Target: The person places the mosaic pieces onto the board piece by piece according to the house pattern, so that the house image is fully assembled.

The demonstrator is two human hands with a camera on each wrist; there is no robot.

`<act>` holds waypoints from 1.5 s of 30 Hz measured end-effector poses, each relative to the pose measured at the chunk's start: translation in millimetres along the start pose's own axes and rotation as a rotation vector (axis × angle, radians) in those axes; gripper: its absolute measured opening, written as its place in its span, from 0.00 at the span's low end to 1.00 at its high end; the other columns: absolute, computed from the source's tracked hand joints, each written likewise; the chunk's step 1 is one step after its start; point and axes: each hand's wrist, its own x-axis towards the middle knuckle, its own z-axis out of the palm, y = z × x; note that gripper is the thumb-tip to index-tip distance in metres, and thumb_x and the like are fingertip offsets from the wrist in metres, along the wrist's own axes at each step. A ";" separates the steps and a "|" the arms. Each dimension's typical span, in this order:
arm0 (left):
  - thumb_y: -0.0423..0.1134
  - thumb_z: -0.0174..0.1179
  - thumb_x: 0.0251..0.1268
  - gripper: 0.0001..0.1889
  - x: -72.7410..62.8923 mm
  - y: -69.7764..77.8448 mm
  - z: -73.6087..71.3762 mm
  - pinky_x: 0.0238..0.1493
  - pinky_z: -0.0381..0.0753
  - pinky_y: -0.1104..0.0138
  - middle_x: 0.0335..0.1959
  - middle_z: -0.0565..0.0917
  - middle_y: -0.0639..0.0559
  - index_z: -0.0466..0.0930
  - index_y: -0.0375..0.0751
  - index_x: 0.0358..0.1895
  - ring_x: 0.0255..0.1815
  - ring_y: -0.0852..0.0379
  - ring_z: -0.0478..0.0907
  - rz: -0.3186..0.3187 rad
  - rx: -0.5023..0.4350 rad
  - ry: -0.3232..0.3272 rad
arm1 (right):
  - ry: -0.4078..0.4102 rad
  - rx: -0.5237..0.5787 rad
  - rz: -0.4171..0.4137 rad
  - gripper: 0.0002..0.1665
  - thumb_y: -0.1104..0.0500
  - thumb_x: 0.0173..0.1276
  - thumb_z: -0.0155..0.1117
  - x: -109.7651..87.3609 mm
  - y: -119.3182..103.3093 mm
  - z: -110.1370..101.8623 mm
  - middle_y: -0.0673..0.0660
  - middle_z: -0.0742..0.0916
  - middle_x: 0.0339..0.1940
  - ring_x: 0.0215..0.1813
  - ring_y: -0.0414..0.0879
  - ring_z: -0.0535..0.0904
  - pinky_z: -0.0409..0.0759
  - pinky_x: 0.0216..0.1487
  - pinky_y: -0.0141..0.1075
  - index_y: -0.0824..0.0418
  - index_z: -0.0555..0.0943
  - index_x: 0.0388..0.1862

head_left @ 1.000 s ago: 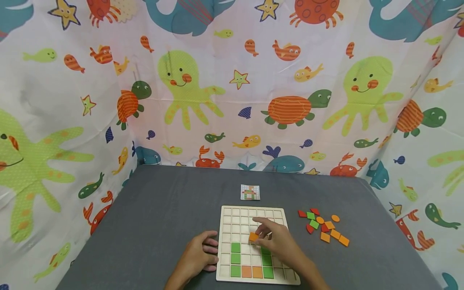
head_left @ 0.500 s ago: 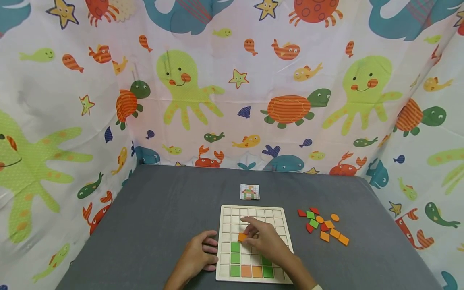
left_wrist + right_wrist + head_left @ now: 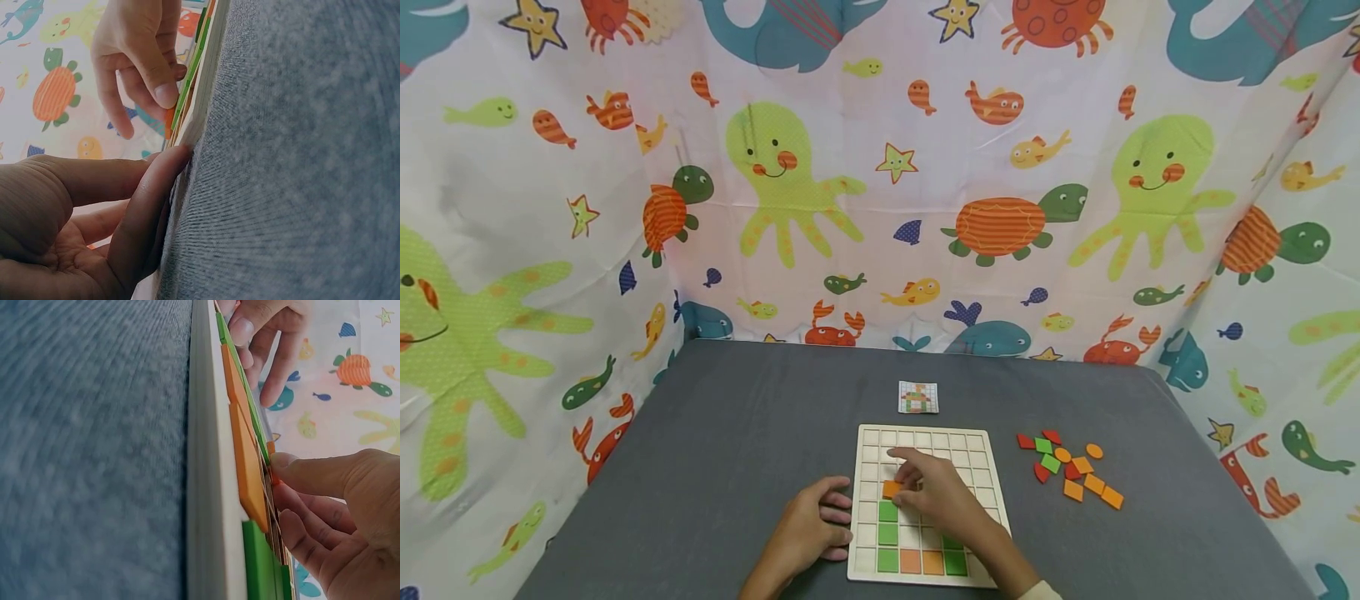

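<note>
Between thumb and fingers, my right hand (image 3: 936, 496) pinches an orange square tile (image 3: 891, 489). That tile is at the cell just above a column of green square tiles (image 3: 887, 533) on the pale gridded board (image 3: 880, 437). In the right wrist view, the orange tile (image 3: 271, 449) is at the thumb tip, mostly covered by the fingers. My left hand (image 3: 805, 529) rests beside the board's left edge, its fingertips touching the edge in the left wrist view. Two orange tiles (image 3: 921, 562) sit in the bottom row, with a green tile (image 3: 956, 563) beside them.
Right of the board lies a loose group of orange squares (image 3: 1073, 490), orange discs (image 3: 1094, 451), green squares (image 3: 1050, 463) and red pieces (image 3: 1041, 472). A small pattern card (image 3: 918, 397) is behind the board. Sea-animal curtains (image 3: 850, 208) surround the grey table (image 3: 760, 417).
My right hand has carried the orange tile leftward across the board, from the middle to above the left green column. My left hand has stayed at the board's left edge.
</note>
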 end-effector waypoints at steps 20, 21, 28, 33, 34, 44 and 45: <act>0.13 0.70 0.48 0.40 -1.2 0.3 1.0 0.28 0.92 0.55 0.50 0.82 0.41 0.74 0.30 0.71 0.44 0.51 0.84 0.013 -0.012 -0.002 | 0.045 -0.018 0.018 0.34 0.67 0.65 0.77 -10.8 2.6 -11.9 0.52 0.90 0.43 0.43 0.41 0.87 0.87 0.44 0.35 0.62 0.80 0.70; 0.13 0.70 0.48 0.40 -1.3 0.4 1.0 0.28 0.92 0.55 0.50 0.82 0.41 0.74 0.30 0.71 0.44 0.51 0.84 0.011 -0.012 -0.002 | 0.053 -0.018 0.025 0.34 0.67 0.65 0.77 -12.7 3.8 -14.6 0.52 0.90 0.43 0.43 0.41 0.87 0.87 0.43 0.34 0.61 0.80 0.70; 0.14 0.71 0.49 0.40 -1.7 0.4 0.7 0.28 0.92 0.56 0.50 0.83 0.42 0.74 0.31 0.71 0.45 0.51 0.84 0.011 0.001 0.005 | 0.163 -0.031 0.072 0.33 0.66 0.64 0.79 -26.8 13.4 -37.3 0.51 0.90 0.43 0.42 0.40 0.86 0.83 0.39 0.32 0.57 0.82 0.69; 0.14 0.71 0.49 0.40 -1.4 0.2 0.5 0.28 0.92 0.56 0.51 0.83 0.41 0.74 0.31 0.71 0.45 0.51 0.85 0.014 0.000 0.003 | 0.247 -0.049 0.115 0.33 0.63 0.63 0.81 -34.6 17.3 -56.3 0.49 0.90 0.42 0.42 0.38 0.86 0.82 0.38 0.32 0.54 0.84 0.67; 0.14 0.71 0.49 0.40 -1.2 0.2 0.5 0.28 0.92 0.56 0.50 0.83 0.41 0.74 0.31 0.71 0.45 0.51 0.85 0.014 0.000 0.003 | 0.264 -0.052 0.117 0.33 0.63 0.62 0.81 -36.1 18.1 -59.6 0.49 0.91 0.42 0.41 0.38 0.86 0.82 0.38 0.32 0.53 0.84 0.67; 0.14 0.71 0.49 0.40 -1.2 1.2 -0.3 0.28 0.92 0.56 0.51 0.83 0.42 0.74 0.31 0.71 0.45 0.51 0.85 0.005 -0.001 -0.002 | 0.377 -0.074 0.108 0.32 0.63 0.62 0.82 -51.1 36.6 -85.2 0.55 0.91 0.42 0.40 0.37 0.84 0.87 0.42 0.32 0.57 0.84 0.66; 0.14 0.71 0.49 0.40 -1.3 1.3 -0.3 0.28 0.92 0.56 0.51 0.83 0.42 0.74 0.31 0.71 0.45 0.51 0.85 0.006 -0.001 -0.003 | 0.381 -0.072 0.119 0.32 0.63 0.62 0.82 -52.6 38.5 -88.1 0.55 0.91 0.43 0.41 0.38 0.84 0.87 0.43 0.32 0.57 0.83 0.66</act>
